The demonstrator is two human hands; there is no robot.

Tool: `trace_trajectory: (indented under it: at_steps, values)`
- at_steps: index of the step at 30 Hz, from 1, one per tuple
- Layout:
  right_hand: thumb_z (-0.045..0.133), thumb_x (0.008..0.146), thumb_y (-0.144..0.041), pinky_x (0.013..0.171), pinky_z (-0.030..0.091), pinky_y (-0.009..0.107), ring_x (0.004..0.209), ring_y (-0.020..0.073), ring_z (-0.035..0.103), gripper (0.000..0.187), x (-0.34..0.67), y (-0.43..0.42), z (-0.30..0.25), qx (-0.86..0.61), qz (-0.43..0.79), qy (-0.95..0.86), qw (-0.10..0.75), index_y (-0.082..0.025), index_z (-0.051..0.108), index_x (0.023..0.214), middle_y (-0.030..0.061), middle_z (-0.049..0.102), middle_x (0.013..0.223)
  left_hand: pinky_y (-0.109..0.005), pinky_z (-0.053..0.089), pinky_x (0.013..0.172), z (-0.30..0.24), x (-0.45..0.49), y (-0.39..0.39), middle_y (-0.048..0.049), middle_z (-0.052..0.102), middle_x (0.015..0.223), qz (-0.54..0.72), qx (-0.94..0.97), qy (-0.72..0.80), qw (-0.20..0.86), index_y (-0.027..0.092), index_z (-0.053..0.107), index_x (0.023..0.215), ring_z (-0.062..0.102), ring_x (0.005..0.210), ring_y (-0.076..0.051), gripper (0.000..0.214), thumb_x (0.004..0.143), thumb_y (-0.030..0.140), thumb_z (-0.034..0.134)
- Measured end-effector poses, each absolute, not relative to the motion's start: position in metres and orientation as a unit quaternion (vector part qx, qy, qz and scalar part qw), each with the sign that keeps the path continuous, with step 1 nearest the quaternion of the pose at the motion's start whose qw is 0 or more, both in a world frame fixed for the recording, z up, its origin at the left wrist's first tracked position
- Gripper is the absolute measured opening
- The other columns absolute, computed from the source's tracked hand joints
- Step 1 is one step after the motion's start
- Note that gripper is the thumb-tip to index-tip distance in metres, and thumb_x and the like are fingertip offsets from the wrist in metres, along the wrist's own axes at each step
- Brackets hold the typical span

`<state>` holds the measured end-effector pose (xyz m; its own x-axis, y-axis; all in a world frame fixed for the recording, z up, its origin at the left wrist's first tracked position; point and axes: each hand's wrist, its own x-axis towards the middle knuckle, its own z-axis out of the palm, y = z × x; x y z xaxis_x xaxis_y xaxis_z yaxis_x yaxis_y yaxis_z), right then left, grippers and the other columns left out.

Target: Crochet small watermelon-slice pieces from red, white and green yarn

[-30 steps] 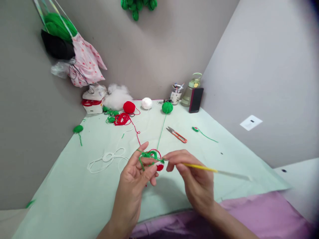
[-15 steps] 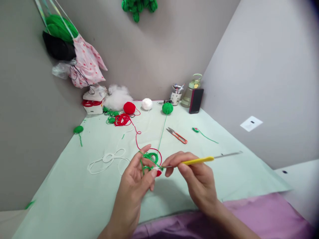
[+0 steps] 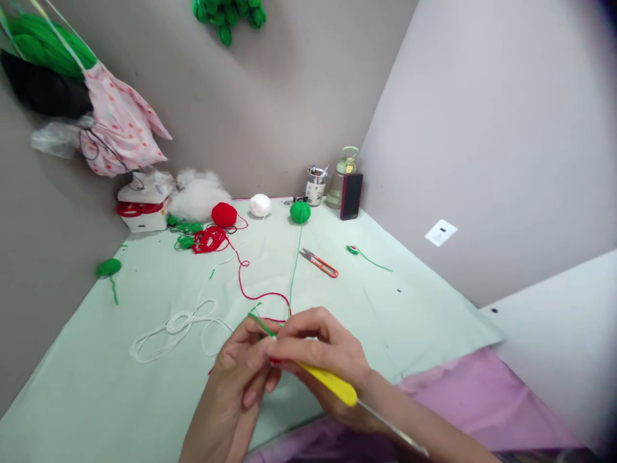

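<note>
My left hand (image 3: 245,363) pinches a small crochet piece (image 3: 274,361), of which only a bit of red and white shows between the fingers. Green yarn (image 3: 263,325) loops over the left fingers. In my right hand (image 3: 322,347) is a crochet hook (image 3: 332,384) with a yellow handle; its metal shaft points down toward the lower right. The fingertips of both hands meet at the piece, so the hook's working tip is hidden. From there a green strand runs back to a green yarn ball (image 3: 300,212), and red yarn (image 3: 265,296) trails off behind the hands.
Orange-handled thread snips (image 3: 319,263) lie beyond my hands. A small green piece with a tail (image 3: 354,250) is right of them. Loose white yarn (image 3: 178,325) lies left. Behind stand a red yarn ball (image 3: 224,215), a white ball (image 3: 260,205), a pen cup (image 3: 315,188), a bottle (image 3: 336,186) and a phone (image 3: 351,197).
My right hand has come in against the left, and the hook has swung from pointing right to pointing down-right. The view has turned right, shifting the scene leftward.
</note>
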<state>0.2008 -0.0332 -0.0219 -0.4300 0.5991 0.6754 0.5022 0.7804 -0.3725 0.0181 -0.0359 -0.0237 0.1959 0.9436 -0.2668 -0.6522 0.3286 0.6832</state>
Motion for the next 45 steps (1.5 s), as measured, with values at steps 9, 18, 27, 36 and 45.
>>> trace_trajectory:
  at_steps: [9, 18, 27, 36, 45]
  values:
    - [0.05, 0.1, -0.074, 0.112, 0.054, 0.067, 0.133, 0.0459, 0.067, 0.079, 0.37, 0.014, -0.037, -0.626, -0.143, -0.681, 0.353, -0.019, 0.052, 0.156, 0.0237, 0.067, 0.144, -0.015, 0.039, 0.047, -0.009, 0.013, -0.035, 0.0026, 0.071, 0.08, 0.572, 0.17, 0.394, 0.699, 0.018, 0.076, 0.077, 0.025, 0.044, 0.002, 0.027, 0.068, 0.028, 0.099]
    - [0.061, 0.108, -0.032, 0.098, 0.064, 0.032, 0.114, 0.0218, 0.075, 0.043, 0.246, -0.026, -0.017, -0.323, 0.082, -0.852, 0.404, -0.027, 0.056, 0.151, 0.0118, 0.073, 0.123, -0.019, 0.041, 0.052, -0.014, 0.028, -0.036, 0.0046, 0.063, 0.077, 0.508, 0.213, 0.371, 0.748, 0.018, 0.077, 0.084, 0.018, 0.047, -0.001, 0.027, 0.076, 0.037, 0.095]
    - [0.055, 0.111, -0.028, 0.081, 0.064, 0.031, 0.091, 0.0185, 0.074, 0.023, 0.18, -0.019, -0.017, -0.275, 0.289, -0.731, 0.553, -0.023, 0.077, 0.117, 0.0076, 0.077, 0.098, -0.019, 0.054, 0.071, -0.019, 0.01, -0.04, 0.0002, 0.075, 0.093, 0.565, 0.279, 0.403, 0.664, 0.028, 0.076, 0.127, 0.067, 0.08, -0.013, 0.051, 0.08, 0.031, 0.095]
    - [0.064, 0.106, -0.016, 0.068, 0.066, 0.027, 0.082, 0.0182, 0.076, 0.021, 0.178, -0.023, -0.019, -0.296, 0.155, -0.789, 0.516, -0.023, 0.077, 0.121, 0.008, 0.077, 0.097, -0.022, 0.055, 0.078, -0.018, 0.008, -0.042, 0.0032, 0.072, 0.086, 0.575, 0.293, 0.385, 0.659, 0.03, 0.065, 0.147, 0.066, 0.079, -0.013, 0.072, 0.081, 0.03, 0.095]
    - [0.062, 0.106, -0.016, 0.074, 0.069, 0.032, 0.091, 0.0222, 0.078, 0.029, 0.185, -0.029, -0.034, -0.284, 0.063, -0.787, 0.544, -0.024, 0.076, 0.13, 0.0095, 0.079, 0.103, -0.022, 0.047, 0.07, -0.017, 0.013, -0.04, 0.0005, 0.068, 0.084, 0.523, 0.217, 0.349, 0.746, 0.023, 0.07, 0.144, 0.057, 0.072, -0.011, 0.069, 0.08, 0.034, 0.094]
